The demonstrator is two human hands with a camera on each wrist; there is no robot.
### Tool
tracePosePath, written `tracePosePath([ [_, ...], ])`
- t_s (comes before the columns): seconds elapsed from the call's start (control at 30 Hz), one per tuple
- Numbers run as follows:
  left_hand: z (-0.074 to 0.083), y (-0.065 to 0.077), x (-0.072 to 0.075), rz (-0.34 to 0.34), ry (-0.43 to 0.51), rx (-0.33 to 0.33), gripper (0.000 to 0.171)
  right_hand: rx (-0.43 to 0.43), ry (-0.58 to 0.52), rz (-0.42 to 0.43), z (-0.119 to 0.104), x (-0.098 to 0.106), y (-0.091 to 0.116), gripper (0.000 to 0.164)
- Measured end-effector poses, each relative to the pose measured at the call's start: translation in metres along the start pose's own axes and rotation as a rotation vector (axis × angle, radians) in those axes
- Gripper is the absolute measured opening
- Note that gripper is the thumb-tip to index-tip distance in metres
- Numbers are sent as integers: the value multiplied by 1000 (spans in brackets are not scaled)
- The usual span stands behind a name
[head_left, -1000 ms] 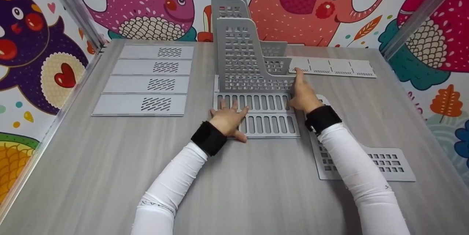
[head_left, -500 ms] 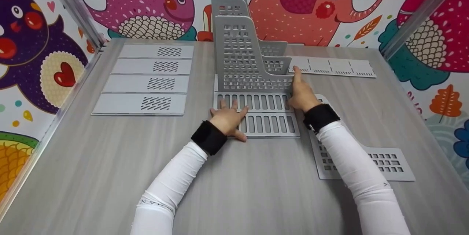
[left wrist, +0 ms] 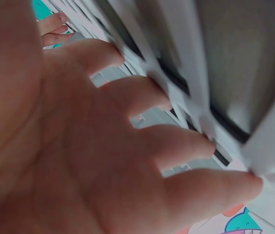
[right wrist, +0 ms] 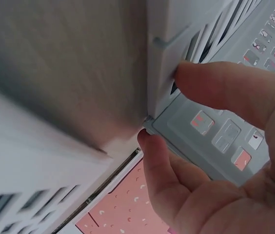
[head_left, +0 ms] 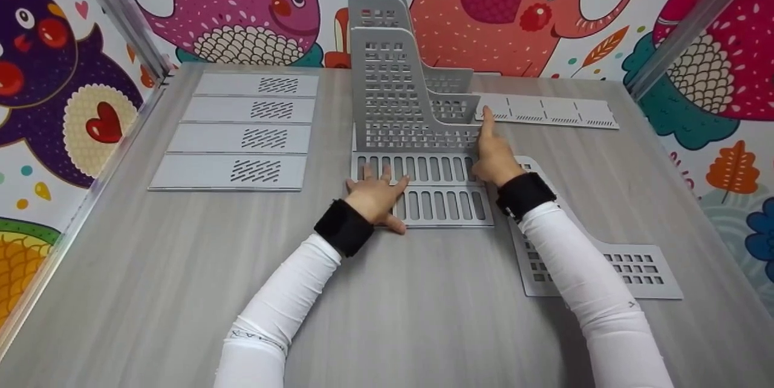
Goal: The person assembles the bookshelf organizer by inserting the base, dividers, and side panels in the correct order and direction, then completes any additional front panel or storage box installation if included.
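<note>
A grey file rack, part-built, stands at the middle of the table, with several L-shaped perforated dividers upright, one behind another. Its slotted base runs toward me in front of the nearest divider. With fingers spread, my left hand rests on the base's left front part; the left wrist view has its fingertips at the slots. My right hand is at the low right end of the nearest divider. In the right wrist view the right thumb touches the slotted base and a bent finger lies at the divider's lower corner.
A loose L-shaped perforated panel lies flat at the right, partly under my right forearm. Several grey strips joined in a sheet lie at the left. A narrow marked strip lies behind my right hand. Patterned walls border the table.
My right hand has moved slightly left, and the nearest divider has shifted a little left with it. The left hand stays on the base.
</note>
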State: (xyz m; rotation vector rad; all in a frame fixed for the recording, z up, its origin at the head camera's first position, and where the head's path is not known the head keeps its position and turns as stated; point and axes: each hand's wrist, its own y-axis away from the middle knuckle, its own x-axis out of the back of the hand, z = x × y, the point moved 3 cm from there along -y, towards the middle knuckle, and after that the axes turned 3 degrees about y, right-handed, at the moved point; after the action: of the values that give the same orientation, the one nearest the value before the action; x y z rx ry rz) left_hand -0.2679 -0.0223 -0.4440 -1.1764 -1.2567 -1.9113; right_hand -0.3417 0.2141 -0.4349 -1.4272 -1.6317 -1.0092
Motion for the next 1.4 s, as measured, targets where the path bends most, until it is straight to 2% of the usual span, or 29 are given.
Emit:
tracePosePath([
  [0.3,-2,0,1,-10,6,10,113,-4,-8,-14,-4,-1,-2,135],
  [0.7,-5,5,1,8,17,14,113,60,-41,33,-13,-7,-2,128],
  [0.93,-6,5,0,6,23,21,112,64,-48,51,-14,-9,-2,128],
  [1.1,-4,3,1,-14,10,29,112,136,-40,66,-11,-9,0,124],
  [1.17,-3,2,0,-21,6,33,112,162,-35,53,-8,-7,0,125],
  [1.27,-1,1,0,-25,21,30,112,145,-51,-17,-3,0,2,127],
  [1.4,2,0,0,-30,39,21,110,101,-63,-124,4,20,10,111],
])
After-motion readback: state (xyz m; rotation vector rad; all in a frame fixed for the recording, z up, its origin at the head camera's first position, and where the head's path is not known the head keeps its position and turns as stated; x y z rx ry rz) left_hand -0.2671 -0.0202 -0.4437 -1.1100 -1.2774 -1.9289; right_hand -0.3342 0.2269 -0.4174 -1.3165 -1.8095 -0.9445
